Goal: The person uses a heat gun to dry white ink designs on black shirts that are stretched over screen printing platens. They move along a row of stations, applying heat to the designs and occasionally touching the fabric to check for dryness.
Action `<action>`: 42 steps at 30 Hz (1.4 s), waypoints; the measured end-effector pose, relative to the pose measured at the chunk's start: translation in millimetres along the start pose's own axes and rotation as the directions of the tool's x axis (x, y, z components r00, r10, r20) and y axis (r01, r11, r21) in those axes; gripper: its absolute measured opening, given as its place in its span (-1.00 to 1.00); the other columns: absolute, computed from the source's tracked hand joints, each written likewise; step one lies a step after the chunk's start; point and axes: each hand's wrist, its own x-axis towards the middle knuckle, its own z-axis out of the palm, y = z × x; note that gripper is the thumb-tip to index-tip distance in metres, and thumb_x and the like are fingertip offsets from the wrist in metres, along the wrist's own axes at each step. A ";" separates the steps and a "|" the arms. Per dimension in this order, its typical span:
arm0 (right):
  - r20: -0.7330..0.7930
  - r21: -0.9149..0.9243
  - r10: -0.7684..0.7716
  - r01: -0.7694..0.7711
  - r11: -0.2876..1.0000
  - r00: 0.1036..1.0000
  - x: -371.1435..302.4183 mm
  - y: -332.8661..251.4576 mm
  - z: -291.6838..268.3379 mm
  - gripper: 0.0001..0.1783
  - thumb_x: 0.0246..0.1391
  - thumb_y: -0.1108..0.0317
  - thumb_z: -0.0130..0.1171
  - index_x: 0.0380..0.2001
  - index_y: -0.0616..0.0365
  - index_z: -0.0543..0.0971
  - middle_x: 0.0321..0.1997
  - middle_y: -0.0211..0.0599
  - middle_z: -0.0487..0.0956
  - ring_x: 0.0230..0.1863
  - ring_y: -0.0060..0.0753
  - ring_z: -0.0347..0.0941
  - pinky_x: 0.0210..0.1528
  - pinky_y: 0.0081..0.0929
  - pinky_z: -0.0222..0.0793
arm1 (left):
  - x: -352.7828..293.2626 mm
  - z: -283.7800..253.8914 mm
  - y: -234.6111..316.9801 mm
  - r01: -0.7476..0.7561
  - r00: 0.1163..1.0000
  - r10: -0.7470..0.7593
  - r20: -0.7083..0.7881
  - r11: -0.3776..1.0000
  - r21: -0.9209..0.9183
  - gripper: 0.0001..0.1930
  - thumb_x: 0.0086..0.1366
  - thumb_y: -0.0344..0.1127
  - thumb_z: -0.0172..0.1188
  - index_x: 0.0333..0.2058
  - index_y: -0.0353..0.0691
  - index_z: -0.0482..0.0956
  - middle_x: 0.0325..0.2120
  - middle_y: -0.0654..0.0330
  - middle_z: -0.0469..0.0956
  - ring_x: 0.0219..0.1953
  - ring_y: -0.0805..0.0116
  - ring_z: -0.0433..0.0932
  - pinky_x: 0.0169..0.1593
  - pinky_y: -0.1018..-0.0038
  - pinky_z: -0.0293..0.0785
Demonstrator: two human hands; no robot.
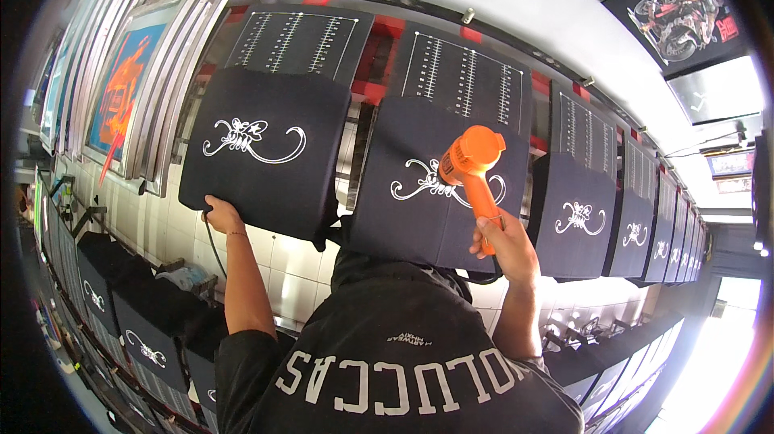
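A row of garments on platens runs left to right, the left hand (221, 213) at the lower edge of the left garment (266, 156), the right hand (505, 247) holding a heat gun (473, 168) over the middle garment (427, 192), screen frames (137, 71) stacked at far left.

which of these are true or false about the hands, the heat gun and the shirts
1. The right hand holds an orange heat gun. True.
2. The heat gun points at a blank shirt. False: the middle shirt under it carries a white swirl print.
3. The left hand grips the lower edge of the left shirt. True.
4. The shirts are white with black prints. False: they are dark with white prints.
5. More printed shirts run off to the right. True.
6. The framed screens lean at the far right. False: they stand at the upper left.
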 end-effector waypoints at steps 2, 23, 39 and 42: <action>-0.044 0.005 0.017 -0.017 1.000 0.999 -3.1 5.4 -6.5 -0.68 0.22 0.23 0.10 -0.15 0.31 0.46 -0.47 -0.37 0.50 -0.51 -0.53 0.50 -0.46 -0.60 0.41 | -2.5 0.0 1.0 0.009 1.000 -0.009 0.003 1.000 -0.010 -0.18 0.29 0.19 -0.09 0.06 -0.69 0.24 -0.11 -0.39 0.50 -0.06 -0.26 0.53 0.07 0.12 0.43; 0.049 0.123 0.017 -0.023 0.992 0.999 -9.5 -8.0 35.9 -0.67 0.24 0.22 0.10 -0.14 0.31 0.45 -0.45 -0.41 0.50 -0.48 -0.60 0.50 -0.46 -0.65 0.43 | 11.2 3.5 -7.9 -0.038 0.997 0.047 0.066 0.991 -0.126 -0.22 0.30 0.16 -0.05 -0.09 -0.73 0.44 -0.12 -0.29 0.55 -0.11 -0.10 0.59 0.01 0.20 0.47; -0.303 0.141 0.067 -0.024 0.990 0.951 -19.2 3.8 40.0 -0.67 0.24 0.17 0.10 -0.17 0.27 0.47 -0.46 -0.40 0.49 -0.53 -0.58 0.47 -0.47 -0.63 0.40 | 116.3 0.9 14.0 -0.435 0.885 0.464 -0.029 0.849 0.299 -0.24 0.26 0.08 -0.03 0.13 -0.61 0.18 0.01 -0.31 0.40 -0.09 -0.23 0.52 0.04 0.06 0.40; -0.339 0.158 0.035 0.020 0.987 0.940 -20.5 8.0 40.9 -0.66 0.24 0.14 0.10 -0.19 0.26 0.48 -0.47 -0.42 0.48 -0.55 -0.59 0.46 -0.47 -0.63 0.39 | 113.1 -0.4 32.4 -0.575 0.807 0.584 0.090 0.741 0.347 -0.36 0.27 0.00 -0.07 0.08 -0.52 0.30 -0.01 -0.17 0.47 -0.13 -0.18 0.56 -0.01 0.05 0.42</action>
